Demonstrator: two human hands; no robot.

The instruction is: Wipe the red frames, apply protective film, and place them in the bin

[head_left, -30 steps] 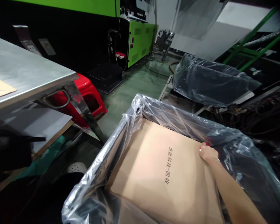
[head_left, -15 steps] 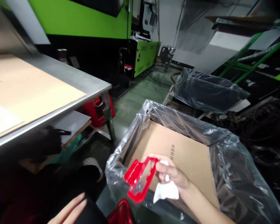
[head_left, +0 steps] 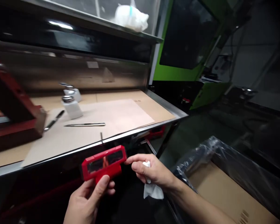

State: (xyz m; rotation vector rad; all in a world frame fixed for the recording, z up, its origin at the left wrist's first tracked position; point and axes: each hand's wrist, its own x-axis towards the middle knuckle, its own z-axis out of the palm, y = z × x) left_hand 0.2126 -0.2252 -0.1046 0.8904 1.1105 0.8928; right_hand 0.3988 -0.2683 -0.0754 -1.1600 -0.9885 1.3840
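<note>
My left hand [head_left: 90, 196] grips a red plastic frame [head_left: 117, 169] by its lower edge, thumb in front. The frame has a long opening with a dark or clear middle. It is held up before the table's front edge, slightly tilted. My right hand [head_left: 151, 171] is closed around a crumpled white wipe [head_left: 154, 191], part of which hangs below the fingers. The right index fingertip is at the frame's right end; whether it presses on it I cannot tell.
On the cardboard-covered table [head_left: 163, 107] are white pump bottles [head_left: 73, 109], tweezers [head_left: 85, 124], a dark pen-like tool [head_left: 54, 119] and a dark red stand [head_left: 16, 124]. A plastic-lined box [head_left: 212, 149] with cardboard inside stands at right. Green machinery [head_left: 162, 73] rises behind.
The view has swung left from the box to the table. The red frame has passed from my right hand to my left, which was free before. The wipe stays in my right hand.
</note>
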